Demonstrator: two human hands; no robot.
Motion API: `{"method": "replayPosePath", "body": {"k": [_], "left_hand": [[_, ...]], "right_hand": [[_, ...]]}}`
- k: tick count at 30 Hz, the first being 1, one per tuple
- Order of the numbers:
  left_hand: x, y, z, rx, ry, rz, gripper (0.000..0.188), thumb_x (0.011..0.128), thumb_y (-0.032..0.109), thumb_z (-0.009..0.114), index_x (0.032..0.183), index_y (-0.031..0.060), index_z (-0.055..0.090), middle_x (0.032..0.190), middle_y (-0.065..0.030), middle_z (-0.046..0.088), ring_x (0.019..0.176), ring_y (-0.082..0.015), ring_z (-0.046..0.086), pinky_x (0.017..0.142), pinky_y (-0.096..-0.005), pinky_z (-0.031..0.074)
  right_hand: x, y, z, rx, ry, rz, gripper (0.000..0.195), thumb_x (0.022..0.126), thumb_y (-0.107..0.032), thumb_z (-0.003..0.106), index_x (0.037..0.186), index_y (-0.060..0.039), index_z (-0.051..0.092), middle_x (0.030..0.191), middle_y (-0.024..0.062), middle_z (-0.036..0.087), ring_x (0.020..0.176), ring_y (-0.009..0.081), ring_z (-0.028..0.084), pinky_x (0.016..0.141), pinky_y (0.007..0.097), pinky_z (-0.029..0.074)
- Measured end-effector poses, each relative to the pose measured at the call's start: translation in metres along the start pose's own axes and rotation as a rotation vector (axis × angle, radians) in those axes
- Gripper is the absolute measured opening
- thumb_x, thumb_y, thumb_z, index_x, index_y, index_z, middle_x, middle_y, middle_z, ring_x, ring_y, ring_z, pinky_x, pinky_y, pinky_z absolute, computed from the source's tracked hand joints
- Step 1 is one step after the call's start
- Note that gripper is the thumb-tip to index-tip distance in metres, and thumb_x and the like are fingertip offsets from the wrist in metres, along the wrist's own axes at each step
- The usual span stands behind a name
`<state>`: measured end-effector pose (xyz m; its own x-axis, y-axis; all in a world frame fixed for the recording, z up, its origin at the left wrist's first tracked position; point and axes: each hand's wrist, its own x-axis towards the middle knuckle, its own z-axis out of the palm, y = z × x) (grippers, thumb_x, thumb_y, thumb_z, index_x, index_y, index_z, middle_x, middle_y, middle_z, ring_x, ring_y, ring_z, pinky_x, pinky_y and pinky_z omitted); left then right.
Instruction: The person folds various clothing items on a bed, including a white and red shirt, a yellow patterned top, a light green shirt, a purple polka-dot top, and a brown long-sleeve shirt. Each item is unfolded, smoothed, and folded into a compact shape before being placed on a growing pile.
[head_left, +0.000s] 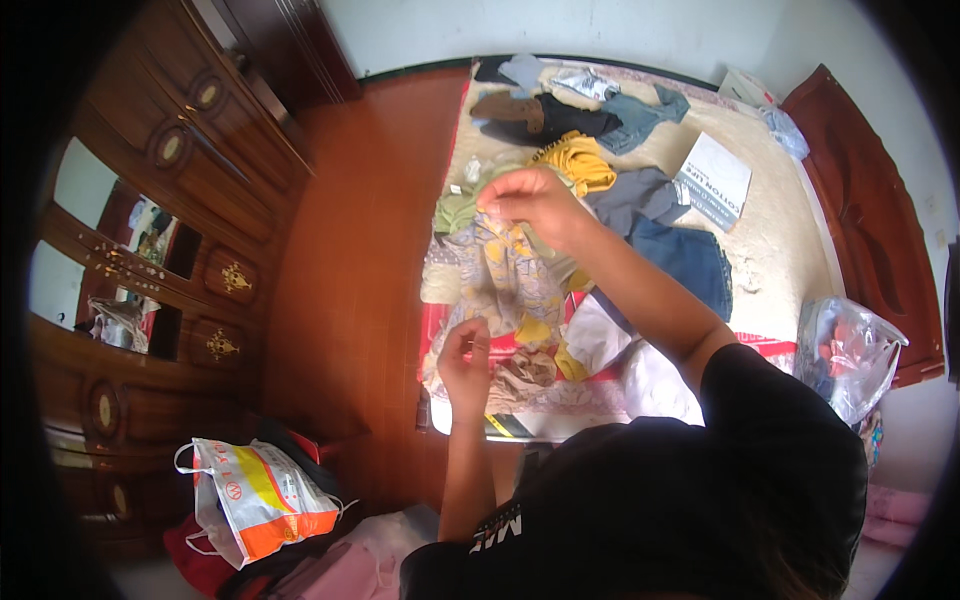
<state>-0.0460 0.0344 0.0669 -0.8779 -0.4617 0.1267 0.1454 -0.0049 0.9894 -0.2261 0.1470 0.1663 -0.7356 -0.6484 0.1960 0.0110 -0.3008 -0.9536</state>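
A thin garment (517, 262) with a grey and yellow print hangs down over the pile on the bed. Its upper edge is pinched between the thumb and fingers of my right hand (529, 199). Lower down, my left hand (466, 364) is beside the garment's lower left part with its fingers loosely curled; whether cloth lies between them I cannot tell. Under and behind the print is a light green garment (456, 210). A yellow garment (574, 161) lies bunched just beyond my right hand. Nearer to me are a crumpled beige cloth (525, 375) and a white cloth (596, 334).
Dark trousers (570, 120), a denim garment (645, 120), a grey garment (634, 199) and blue jeans (686, 262) lie across the bed. A white box (716, 180) bears writing. A clear plastic bag (851, 352) sits at right. Wooden wardrobes (202, 165) and a shopping bag (262, 499) are at left.
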Motion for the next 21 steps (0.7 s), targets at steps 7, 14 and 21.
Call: {"method": "replayPosePath", "body": {"k": [7,14,21], "left_hand": [[-0.001,0.100,0.008,0.126,0.102,0.375,0.012,0.079,0.007,0.059,0.088,-0.0011,0.058,0.082,-0.0027,0.055,0.070,-0.0089,0.052,0.066,-0.0215,0.042],[-0.015,0.147,0.002,-0.063,0.196,0.474,0.005,0.079,0.004,0.059,0.080,0.0001,0.056,0.077,-0.0012,0.056,0.070,-0.0057,0.050,0.064,-0.0188,0.041],[-0.073,0.129,0.022,0.087,0.083,0.489,0.012,0.077,0.008,0.063,0.068,0.0010,0.061,0.056,-0.0003,0.055,0.051,-0.0042,0.047,0.046,-0.0205,0.039]], "right_hand": [[-0.003,-0.095,0.051,0.186,-0.202,-0.128,0.019,0.075,-0.001,0.058,0.094,0.0012,0.058,0.082,0.0053,0.060,0.069,0.0096,0.056,0.060,0.0217,0.046],[-0.017,-0.146,0.068,0.263,-0.289,-0.217,0.018,0.075,0.000,0.058,0.093,0.0011,0.055,0.080,0.0064,0.058,0.068,0.0112,0.056,0.060,0.0224,0.047],[-0.030,-0.161,0.070,0.224,-0.118,-0.249,0.014,0.073,0.002,0.059,0.087,0.0027,0.057,0.076,0.0072,0.059,0.065,0.0120,0.056,0.057,0.0227,0.048]]}}
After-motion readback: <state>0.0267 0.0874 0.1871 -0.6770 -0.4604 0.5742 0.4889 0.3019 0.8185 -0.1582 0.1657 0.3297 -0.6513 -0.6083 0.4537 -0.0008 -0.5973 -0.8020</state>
